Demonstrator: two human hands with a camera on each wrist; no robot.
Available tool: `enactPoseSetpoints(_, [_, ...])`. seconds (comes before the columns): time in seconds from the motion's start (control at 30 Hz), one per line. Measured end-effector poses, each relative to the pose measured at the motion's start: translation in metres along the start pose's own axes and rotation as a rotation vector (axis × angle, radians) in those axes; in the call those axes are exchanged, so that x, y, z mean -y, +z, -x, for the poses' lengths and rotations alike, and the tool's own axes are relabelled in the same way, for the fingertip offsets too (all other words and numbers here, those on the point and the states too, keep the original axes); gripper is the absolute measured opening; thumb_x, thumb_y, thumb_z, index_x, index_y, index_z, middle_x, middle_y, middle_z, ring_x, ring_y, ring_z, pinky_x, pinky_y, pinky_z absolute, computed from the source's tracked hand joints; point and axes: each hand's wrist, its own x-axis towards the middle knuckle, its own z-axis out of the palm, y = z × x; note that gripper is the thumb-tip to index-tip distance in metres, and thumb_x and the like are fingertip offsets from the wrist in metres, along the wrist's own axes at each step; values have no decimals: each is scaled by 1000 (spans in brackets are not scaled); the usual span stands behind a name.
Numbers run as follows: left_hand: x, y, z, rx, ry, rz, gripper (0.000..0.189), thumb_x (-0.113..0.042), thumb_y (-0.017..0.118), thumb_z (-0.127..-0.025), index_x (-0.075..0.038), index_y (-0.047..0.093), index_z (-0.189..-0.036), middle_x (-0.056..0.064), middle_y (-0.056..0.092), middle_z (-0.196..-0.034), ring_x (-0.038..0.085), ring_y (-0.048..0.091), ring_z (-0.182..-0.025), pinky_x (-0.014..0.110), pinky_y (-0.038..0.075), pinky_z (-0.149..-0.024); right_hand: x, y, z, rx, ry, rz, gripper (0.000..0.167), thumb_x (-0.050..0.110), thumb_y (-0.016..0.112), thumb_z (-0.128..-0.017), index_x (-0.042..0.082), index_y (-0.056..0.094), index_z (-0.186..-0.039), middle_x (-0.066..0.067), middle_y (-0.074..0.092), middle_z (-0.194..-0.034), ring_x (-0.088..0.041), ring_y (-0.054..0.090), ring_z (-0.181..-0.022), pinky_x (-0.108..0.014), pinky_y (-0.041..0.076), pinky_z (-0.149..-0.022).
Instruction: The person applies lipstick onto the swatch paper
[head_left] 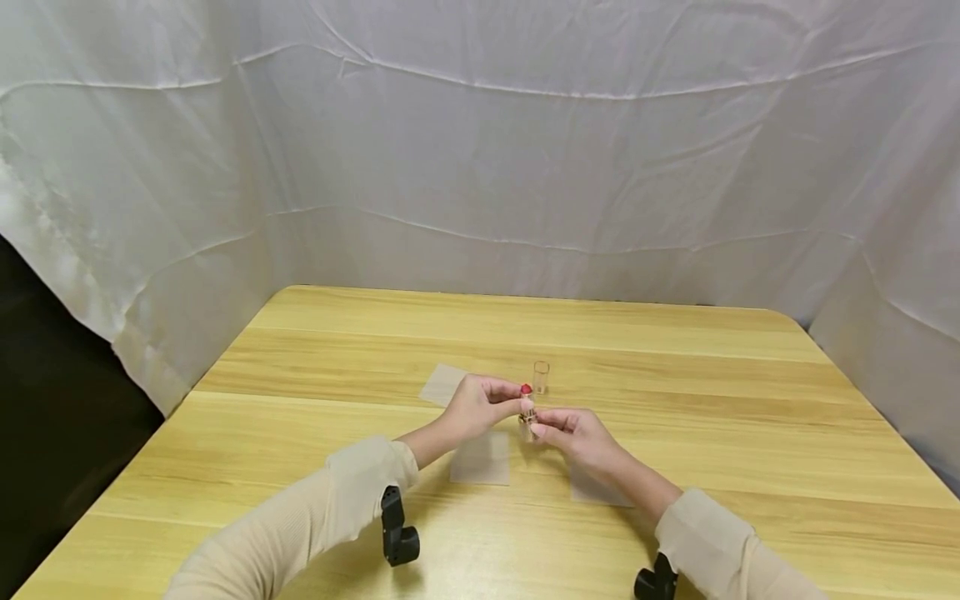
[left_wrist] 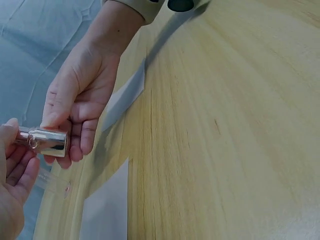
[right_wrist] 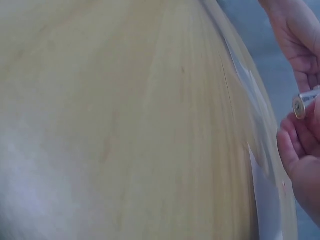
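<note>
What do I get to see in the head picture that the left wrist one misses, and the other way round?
Only the head view shows the red lipstick tip and the upper-left paper square. Only the left wrist view shows the right hand from its palm side and, clearly, a ring-shaped detail on the lipstick. Both show the left hand and right hand holding the lipstick, two other paper squares, the clear cap, wooden table and pale curtain.

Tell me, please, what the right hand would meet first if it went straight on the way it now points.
Beyond the lipstick it holds, the right hand would probably meet the left hand first, though exact depth is unclear in the head view.
</note>
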Motion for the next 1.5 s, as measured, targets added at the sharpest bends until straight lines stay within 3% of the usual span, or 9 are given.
enactPoseSetpoints(0.23, [-3, 3, -1, -82, -42, -19, 23, -18, 73, -80, 1, 72, -92, 15, 72, -89, 11, 67, -73, 19, 54, -64, 1, 9, -1, -158, 16, 44, 35, 17, 68, -84, -7, 63, -110, -19, 68, -105, -3, 63, -83, -20, 53, -77])
enactPoseSetpoints(0.5, [-2, 6, -2, -126, -50, -18, 21, -15, 74, -78, 2, 72, -90, 16, 72, -90, 16, 69, -76, 20, 55, -66, 8, 21, -1, -290, 19, 114, 27, 12, 74, -78, -4, 66, -97, -13, 68, -90, -7, 60, -75, -17, 52, -70])
enactPoseSetpoints(0.83, [-3, 6, -3, -131, -29, -30, 17, -13, 74, -78, 2, 73, -88, 16, 72, -87, 10, 66, -69, 18, 53, -62, 12, 32, -3, -426, 0, 166, 20, 7, 76, -75, -3, 65, -89, -11, 66, -81, -6, 57, -68, -15, 49, -62])
enactPoseSetpoints(1.07, [-1, 5, -4, -117, -29, -24, 18, -12, 74, -78, 2, 72, -89, 16, 72, -89, 13, 68, -72, 19, 54, -64, 14, 29, -4, -412, 28, 148, 17, 6, 74, -76, -4, 67, -88, -12, 68, -82, -6, 58, -69, -16, 50, -65])
enactPoseSetpoints(1.3, [1, 3, -4, -75, -21, -24, 20, -14, 73, -80, 2, 72, -92, 16, 72, -90, 10, 67, -73, 19, 54, -65, 14, 21, -4, -310, 46, 150, 21, 11, 71, -80, -2, 68, -96, -12, 70, -89, -7, 60, -74, -17, 50, -68])
enactPoseSetpoints(1.5, [3, -1, -5, -16, -9, -18, 19, -15, 71, -82, 1, 72, -93, 15, 72, -92, 12, 68, -78, 22, 55, -70, 13, 17, -3, -232, 71, 144, 21, 15, 70, -82, -1, 68, -95, -7, 69, -85, -8, 55, -70, -19, 48, -64])
